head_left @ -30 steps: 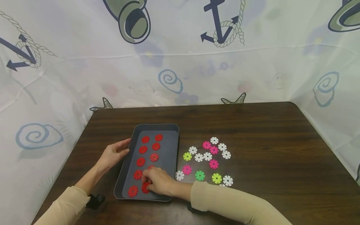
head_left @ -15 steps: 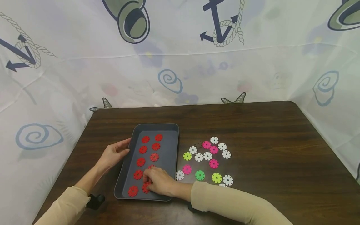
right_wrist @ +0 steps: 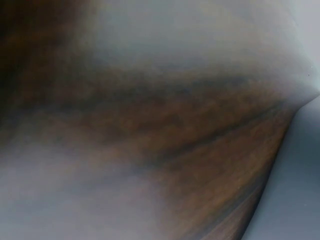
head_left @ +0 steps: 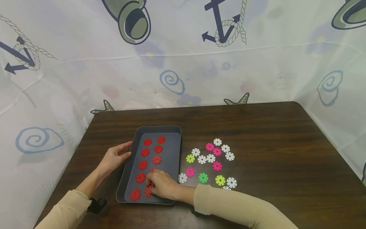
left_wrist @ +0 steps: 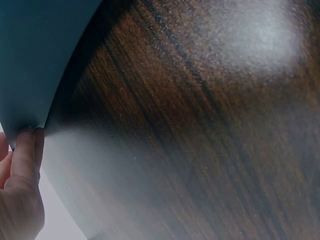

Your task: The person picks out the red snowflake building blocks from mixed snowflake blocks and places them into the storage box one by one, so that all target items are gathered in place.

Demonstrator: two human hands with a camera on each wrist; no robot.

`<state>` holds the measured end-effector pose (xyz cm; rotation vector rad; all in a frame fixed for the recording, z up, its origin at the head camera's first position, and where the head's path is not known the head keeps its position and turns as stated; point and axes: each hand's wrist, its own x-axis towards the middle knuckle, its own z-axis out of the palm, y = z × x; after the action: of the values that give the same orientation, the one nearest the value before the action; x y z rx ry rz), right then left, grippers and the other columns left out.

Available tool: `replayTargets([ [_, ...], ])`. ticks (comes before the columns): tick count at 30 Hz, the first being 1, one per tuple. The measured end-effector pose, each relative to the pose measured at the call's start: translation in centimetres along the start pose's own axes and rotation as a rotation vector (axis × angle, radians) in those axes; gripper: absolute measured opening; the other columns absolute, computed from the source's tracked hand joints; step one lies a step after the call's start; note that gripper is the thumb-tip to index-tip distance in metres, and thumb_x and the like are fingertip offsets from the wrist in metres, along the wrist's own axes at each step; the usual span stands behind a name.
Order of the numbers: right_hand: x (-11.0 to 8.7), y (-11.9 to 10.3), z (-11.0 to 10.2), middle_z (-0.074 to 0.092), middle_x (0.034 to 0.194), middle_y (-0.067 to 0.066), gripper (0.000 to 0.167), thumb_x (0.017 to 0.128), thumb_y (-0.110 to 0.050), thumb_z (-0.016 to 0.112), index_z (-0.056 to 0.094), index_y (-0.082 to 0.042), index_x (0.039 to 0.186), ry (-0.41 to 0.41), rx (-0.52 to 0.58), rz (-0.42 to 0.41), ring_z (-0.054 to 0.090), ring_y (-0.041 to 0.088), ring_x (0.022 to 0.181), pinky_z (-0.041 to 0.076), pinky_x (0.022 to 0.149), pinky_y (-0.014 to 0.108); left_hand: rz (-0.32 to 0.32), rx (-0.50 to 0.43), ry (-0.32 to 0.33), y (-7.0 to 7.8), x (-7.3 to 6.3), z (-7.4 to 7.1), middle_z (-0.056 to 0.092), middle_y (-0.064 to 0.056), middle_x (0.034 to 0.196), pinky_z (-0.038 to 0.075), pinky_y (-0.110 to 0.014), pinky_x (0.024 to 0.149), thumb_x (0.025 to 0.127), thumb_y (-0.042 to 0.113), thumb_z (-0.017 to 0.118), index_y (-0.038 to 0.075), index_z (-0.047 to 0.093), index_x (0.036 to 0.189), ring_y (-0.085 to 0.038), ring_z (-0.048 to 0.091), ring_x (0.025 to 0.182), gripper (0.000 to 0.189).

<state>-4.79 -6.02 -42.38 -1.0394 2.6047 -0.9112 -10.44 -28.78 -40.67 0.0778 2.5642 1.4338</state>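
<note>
A dark grey baking tray (head_left: 168, 133) lies on the table with red notched plastic discs (head_left: 143, 164) in two columns. On its left side, my left hand (head_left: 114, 158) touches the outer wall with extended fingers and thumb; the left wrist view shows fingertips (left_wrist: 25, 137) against the tray's side. Over the tray's near right part, my right hand (head_left: 163, 186) pinches a red disc (head_left: 147, 191) at the near end of the right column, curled fingers partly hiding it. Another red disc (head_left: 153, 170) peeks out behind that hand. The right wrist view is blurred and shows no hand.
Right of the tray lie loose white discs (head_left: 211, 158), pink discs (head_left: 217, 166), yellow-green discs (head_left: 220, 180) and a green disc (head_left: 203, 177). A white disc (head_left: 183, 178) sits close against the tray's right edge. The right sleeve (head_left: 228, 203) crosses the table's front. A patterned cloth (head_left: 188, 38) hangs behind.
The right hand has shifted very slightly to the right with the red disc, then stayed still. The left hand keeps its place on the tray; the head view tilts slightly.
</note>
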Motion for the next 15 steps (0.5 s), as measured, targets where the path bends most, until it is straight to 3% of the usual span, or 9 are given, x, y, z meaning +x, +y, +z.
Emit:
replayTargets([
  [15,-0.05,0.0,-0.02,0.056,0.076,-0.005,0.013,0.075,-0.01,0.077,0.065,-0.012,0.079,0.007,0.031,0.012,0.047,-0.002,0.07,0.037,0.059,0.009,0.009,0.005,-0.009,0.21,-0.1,-0.04,0.046,-0.031,0.135,0.052,-0.027,0.087,0.094,0.003,0.052,-0.007,0.036,0.14,-0.039,0.05,0.12,0.05],
])
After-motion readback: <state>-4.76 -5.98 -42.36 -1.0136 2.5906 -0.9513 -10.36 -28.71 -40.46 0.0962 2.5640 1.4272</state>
